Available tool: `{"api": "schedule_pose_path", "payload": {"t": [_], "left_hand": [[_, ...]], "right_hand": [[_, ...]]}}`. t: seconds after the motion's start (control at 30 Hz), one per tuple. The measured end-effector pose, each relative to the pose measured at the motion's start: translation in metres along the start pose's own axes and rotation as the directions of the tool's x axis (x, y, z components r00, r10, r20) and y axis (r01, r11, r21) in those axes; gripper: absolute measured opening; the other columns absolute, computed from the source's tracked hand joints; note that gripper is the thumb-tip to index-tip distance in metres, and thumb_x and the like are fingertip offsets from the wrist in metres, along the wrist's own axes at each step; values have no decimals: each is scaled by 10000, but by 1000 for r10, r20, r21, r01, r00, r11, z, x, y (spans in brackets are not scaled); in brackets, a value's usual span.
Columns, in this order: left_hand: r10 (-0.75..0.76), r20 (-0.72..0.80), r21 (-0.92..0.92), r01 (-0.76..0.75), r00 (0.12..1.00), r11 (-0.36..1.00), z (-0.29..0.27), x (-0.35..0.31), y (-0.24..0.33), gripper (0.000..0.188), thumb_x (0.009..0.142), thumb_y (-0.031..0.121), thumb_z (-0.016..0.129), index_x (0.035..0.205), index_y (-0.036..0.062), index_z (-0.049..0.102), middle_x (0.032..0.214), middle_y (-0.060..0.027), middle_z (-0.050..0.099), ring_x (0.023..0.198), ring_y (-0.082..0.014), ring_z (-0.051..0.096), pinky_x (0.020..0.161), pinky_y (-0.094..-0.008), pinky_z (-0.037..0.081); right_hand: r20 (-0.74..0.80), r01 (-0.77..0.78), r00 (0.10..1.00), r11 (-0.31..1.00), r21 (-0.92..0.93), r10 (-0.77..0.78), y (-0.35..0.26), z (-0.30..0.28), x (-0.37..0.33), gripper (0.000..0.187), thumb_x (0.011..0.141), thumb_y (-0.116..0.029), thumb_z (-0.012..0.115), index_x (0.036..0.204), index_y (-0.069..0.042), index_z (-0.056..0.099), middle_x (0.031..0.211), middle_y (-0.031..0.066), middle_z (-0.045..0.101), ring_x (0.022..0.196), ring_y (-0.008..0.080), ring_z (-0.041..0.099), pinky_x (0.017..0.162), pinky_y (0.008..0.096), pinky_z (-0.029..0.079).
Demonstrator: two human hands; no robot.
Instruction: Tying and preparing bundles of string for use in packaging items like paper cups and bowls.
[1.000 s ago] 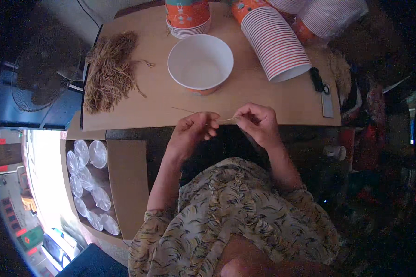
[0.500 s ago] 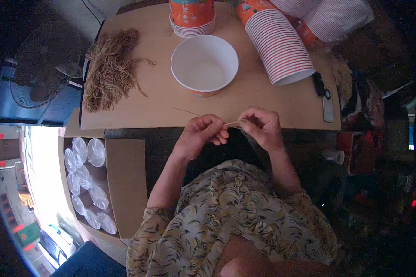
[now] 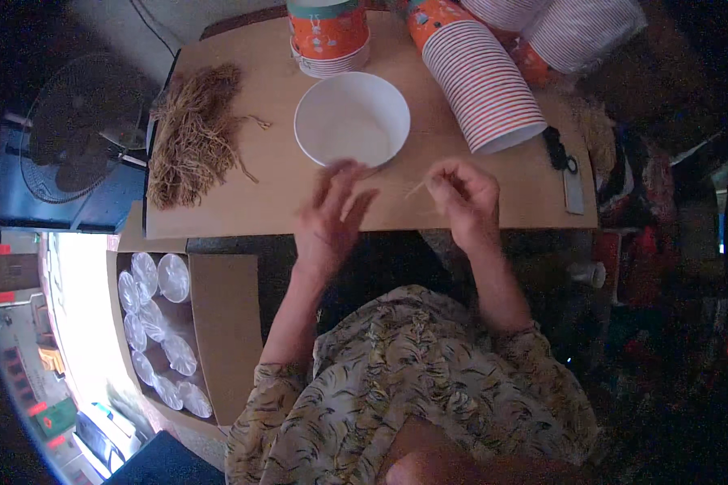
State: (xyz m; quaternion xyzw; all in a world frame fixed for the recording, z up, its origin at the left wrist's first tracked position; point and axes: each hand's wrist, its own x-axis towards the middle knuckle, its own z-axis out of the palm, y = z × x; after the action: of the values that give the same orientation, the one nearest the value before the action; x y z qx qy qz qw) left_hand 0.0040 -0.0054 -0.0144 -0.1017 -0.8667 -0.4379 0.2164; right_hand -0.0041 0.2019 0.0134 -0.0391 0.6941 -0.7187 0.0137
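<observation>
My right hand (image 3: 467,202) is over the front part of the cardboard-topped table (image 3: 259,206), its fingers pinched on a thin tan strand (image 3: 413,190) whose tip sticks out to the left. To its left my left hand (image 3: 328,217) is raised, smeared by motion, with fingers spread and nothing seen in them. It is just in front of a large white paper tub (image 3: 352,117), which stands upright with its mouth toward me. A loose bundle of brown, frayed strands (image 3: 192,137) lies at the table's left side.
Behind the tub stands an orange tub stack (image 3: 330,39). Another nested tub stack (image 3: 485,89) lies at the right, near a dark-handled tool (image 3: 573,170). Down left, a carton (image 3: 226,323) holds several plastic-wrapped round items. A fan (image 3: 85,133) stands beyond the table's left edge.
My hands have come apart and moved forward over the table. The left has let go of the strand and opened, while the right still pinches it.
</observation>
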Motion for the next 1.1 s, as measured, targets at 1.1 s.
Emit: {"api": "schedule_pose_path", "payload": {"t": [1.1], "left_hand": [[158,74,68,-163,985,984,14,-53,-20,243,789,-2,636,1020,72,654,1024,-69,660,767,-246,690,630,-340,572]], "right_hand": [[194,-60,974,960,-272,116,30,20,7,94,959,-78,607,910,0,587,659,-23,565,552,20,484,481,195,379]]}}
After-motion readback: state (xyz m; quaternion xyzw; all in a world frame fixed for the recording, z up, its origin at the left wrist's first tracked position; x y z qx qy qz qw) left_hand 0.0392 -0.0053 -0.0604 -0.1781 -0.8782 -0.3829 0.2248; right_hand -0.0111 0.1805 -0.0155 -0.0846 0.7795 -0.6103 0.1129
